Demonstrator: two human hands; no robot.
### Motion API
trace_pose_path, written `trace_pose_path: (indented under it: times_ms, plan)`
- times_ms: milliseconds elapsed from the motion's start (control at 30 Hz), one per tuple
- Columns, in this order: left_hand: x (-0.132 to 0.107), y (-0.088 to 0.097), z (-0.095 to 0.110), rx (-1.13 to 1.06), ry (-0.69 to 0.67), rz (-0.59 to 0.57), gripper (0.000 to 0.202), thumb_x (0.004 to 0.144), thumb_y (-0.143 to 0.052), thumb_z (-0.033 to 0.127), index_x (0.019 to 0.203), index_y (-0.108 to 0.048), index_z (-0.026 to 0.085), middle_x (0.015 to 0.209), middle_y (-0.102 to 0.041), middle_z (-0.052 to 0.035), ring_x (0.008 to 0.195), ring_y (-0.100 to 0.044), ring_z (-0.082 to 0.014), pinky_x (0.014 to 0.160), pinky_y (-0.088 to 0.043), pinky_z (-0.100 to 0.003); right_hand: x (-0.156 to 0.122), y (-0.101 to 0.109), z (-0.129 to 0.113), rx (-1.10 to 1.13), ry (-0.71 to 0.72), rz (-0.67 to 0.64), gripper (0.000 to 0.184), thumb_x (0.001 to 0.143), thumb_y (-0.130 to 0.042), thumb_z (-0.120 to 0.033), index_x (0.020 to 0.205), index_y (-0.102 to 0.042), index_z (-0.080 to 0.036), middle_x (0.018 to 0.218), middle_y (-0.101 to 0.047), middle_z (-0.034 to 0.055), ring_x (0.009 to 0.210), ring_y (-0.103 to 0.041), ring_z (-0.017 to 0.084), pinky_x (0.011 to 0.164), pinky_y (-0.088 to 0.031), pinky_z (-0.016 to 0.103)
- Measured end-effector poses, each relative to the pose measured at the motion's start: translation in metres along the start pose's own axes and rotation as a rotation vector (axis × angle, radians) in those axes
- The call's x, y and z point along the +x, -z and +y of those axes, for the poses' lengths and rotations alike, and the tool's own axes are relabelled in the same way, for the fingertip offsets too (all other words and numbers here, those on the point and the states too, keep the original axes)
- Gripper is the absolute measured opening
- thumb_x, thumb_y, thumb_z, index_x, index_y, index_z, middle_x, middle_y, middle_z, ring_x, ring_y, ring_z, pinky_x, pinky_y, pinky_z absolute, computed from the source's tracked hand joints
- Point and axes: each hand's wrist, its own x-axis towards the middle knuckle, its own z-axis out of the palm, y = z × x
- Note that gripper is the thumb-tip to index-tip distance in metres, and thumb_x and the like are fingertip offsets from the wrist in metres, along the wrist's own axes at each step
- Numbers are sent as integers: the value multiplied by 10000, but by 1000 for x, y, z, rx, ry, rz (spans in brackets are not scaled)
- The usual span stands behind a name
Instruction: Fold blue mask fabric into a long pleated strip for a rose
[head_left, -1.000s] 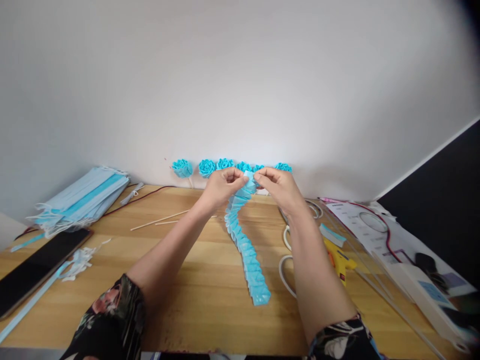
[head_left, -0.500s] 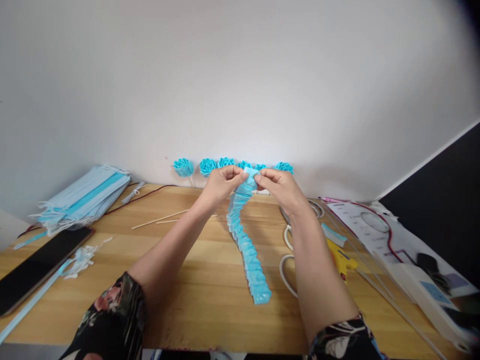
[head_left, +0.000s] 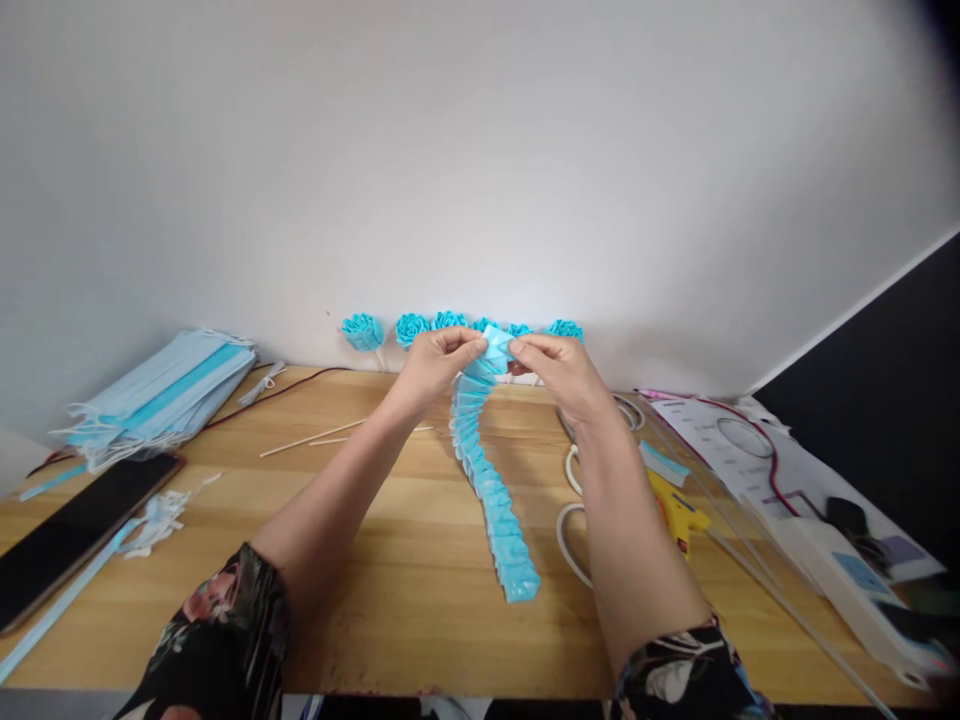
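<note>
A long pleated blue strip (head_left: 487,490) trails across the wooden table (head_left: 390,560) toward me. Its far end is lifted and pinched between both hands. My left hand (head_left: 436,366) grips it from the left and my right hand (head_left: 556,368) from the right, fingertips almost meeting. Behind the hands, a row of several blue fabric roses (head_left: 364,331) stands against the white wall.
A stack of blue face masks (head_left: 157,388) lies at the far left, a dark phone (head_left: 67,535) in front of it. Thin wooden sticks (head_left: 315,438) lie left of the strip. A yellow glue gun (head_left: 679,510), white cord and papers (head_left: 757,455) crowd the right side.
Both hands have stayed at the strip's top end, working it with small finger movements. The strip's upper part has shifted slightly left.
</note>
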Motion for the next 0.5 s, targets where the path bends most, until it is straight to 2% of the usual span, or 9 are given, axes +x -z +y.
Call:
trace_pose_path:
  times_ms: [233,500]
  plan:
    - [0,2,0,26,-30,-32,365,673,-809,501,731,-714,154,745,-685,-19,721,-585,-141,717,-473,-275,1,0,1,-3,15,0,248,749,-695,-406,648,-671,-180,636,-603,-19,639,-530,114,671,-435,254]
    - [-2,-1,3,10,9,-32,378,597,-869,473,733,-723,152,735,-684,-12,705,-577,-129,684,-468,-259,2,1,3,43,-14,-13,224,707,-725,-395,679,-675,-178,664,-626,-15,643,-566,120,670,-458,260]
